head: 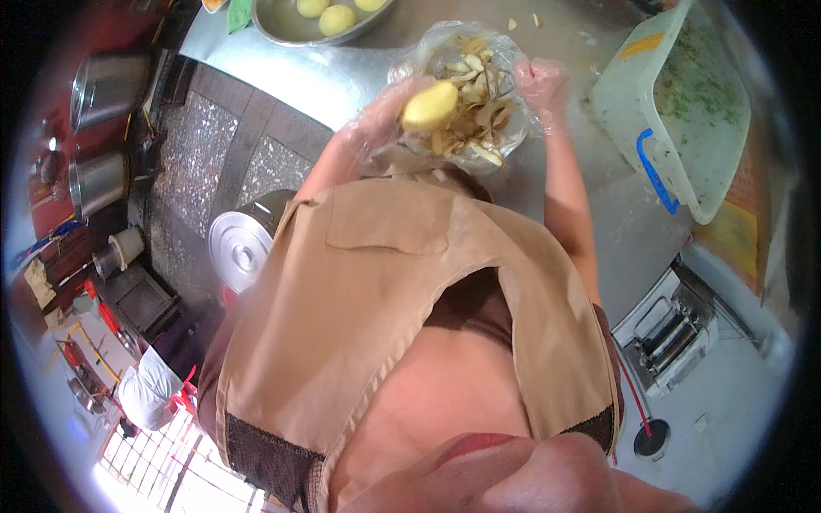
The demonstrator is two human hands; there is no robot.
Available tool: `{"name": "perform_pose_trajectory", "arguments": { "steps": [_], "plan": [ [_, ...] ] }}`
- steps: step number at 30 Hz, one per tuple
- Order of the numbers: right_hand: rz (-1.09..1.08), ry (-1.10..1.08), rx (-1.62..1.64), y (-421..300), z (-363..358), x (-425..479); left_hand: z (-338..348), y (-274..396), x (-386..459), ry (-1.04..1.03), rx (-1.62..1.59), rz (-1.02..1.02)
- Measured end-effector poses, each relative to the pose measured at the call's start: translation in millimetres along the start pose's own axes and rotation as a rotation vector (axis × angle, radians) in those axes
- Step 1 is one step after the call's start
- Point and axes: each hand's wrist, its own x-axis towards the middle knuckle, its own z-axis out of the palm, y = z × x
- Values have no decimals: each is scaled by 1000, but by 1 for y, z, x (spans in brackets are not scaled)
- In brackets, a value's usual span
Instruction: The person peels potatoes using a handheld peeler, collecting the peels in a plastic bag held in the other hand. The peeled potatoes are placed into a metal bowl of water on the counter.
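Observation:
My left hand, in a clear plastic glove, holds a peeled yellow potato over the left side of a clear plastic bag. The potato is slightly blurred. Brown and pale potato peelings lie heaped in the bag, which is spread on a metal table. At the bag's right edge is my right hand, also gloved, its fingers curled into a fist. Whether it grips something is hidden from this angle.
Peeled potatoes sit in a metal bowl at the far left. Two scraps lie beyond the bag. To the right stands a translucent plastic tub with green bits and a blue handle. A lidded pot is at left.

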Motion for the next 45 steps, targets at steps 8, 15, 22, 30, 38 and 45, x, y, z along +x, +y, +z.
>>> {"name": "perform_pose_trajectory", "arguments": {
  "steps": [8, 15, 22, 30, 38, 45],
  "plan": [
    [-333, 89, 35, -87, -16, 13, 12, -13, 30, 130, -67, -16],
    [-152, 2, -155, -2, 0, -5, 3, -2, 11, 59, 74, -76],
    [-131, -90, 85, -52, -19, 6, -11, -15, 19, -69, -25, -81],
    [168, 39, 132, -25, -7, -11, -14, -7, 21, -194, -190, -51],
    [-259, -4, 28, -90, -30, 5, 11, -13, 12, -15, -71, -118],
    [-318, -24, 120, -68, 2, -6, 3, -19, 13, -24, -33, -136]
  ]
}}
